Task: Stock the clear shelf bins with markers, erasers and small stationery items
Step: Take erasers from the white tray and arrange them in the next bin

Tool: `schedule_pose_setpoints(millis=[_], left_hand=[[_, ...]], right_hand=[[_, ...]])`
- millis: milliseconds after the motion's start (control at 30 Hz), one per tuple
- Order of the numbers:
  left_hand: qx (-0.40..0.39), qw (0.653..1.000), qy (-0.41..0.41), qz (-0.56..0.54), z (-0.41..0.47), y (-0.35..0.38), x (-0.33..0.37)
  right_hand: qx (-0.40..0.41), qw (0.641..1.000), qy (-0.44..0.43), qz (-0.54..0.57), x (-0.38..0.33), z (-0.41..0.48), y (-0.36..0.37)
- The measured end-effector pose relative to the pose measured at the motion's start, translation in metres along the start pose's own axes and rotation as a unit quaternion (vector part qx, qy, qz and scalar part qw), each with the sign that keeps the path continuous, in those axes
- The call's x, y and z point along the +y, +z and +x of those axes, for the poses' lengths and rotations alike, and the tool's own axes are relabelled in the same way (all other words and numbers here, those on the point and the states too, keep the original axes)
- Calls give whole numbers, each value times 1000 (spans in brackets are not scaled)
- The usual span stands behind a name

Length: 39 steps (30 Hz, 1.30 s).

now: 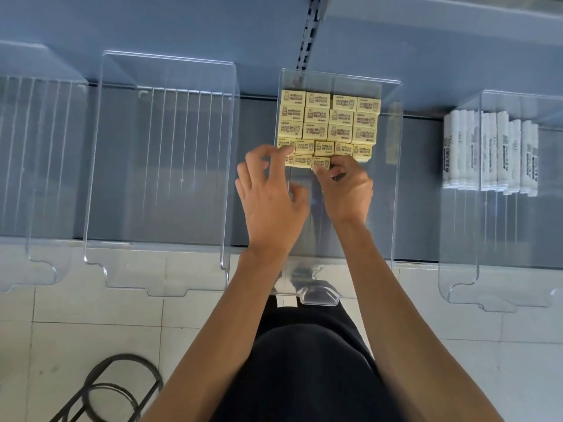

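Several pale yellow erasers point(329, 120) with printed rabbit labels lie in tidy rows at the back of a clear shelf bin point(393, 184). Both my hands reach into that bin at the front row. My right hand point(347, 190) pinches the front eraser point(321, 162) between thumb and fingers. My left hand point(269, 196) hovers just left of it with spread, relaxed fingers, its fingertips touching the leftmost erasers point(286, 144) of the front rows.
White markers point(487, 153) fill the back of a clear bin point(457, 278) on the right. Two clear bins with thin dividers point(158, 166) point(30, 153) stand to the left on the grey shelf. A black wire stand point(115, 388) sits on the tiled floor below.
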<state>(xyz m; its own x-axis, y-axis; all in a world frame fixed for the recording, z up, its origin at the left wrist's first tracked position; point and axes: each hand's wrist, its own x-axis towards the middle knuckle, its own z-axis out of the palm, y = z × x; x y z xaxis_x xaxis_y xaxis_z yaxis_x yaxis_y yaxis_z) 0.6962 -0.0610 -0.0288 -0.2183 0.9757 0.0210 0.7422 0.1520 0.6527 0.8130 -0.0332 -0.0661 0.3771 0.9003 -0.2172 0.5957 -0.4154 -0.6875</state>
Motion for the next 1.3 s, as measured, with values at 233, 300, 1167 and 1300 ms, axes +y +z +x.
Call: schedule_pose_setpoints(millis=[233, 300, 1167, 1300], left_hand=[[-14, 1000, 2, 4, 5, 4, -4], [-17, 1000, -1, 1, 5, 6, -4], [80, 993, -70, -45, -149, -201, -60], [145, 976, -162, -15, -177, -237, -106]], right_hand=[[13, 1000, -5, 16, -2, 0, 5], [22, 999, 16, 20, -5, 0, 5], [-352, 869, -339, 72, -108, -171, -43], [-380, 850, -362, 42, -135, -211, -8]])
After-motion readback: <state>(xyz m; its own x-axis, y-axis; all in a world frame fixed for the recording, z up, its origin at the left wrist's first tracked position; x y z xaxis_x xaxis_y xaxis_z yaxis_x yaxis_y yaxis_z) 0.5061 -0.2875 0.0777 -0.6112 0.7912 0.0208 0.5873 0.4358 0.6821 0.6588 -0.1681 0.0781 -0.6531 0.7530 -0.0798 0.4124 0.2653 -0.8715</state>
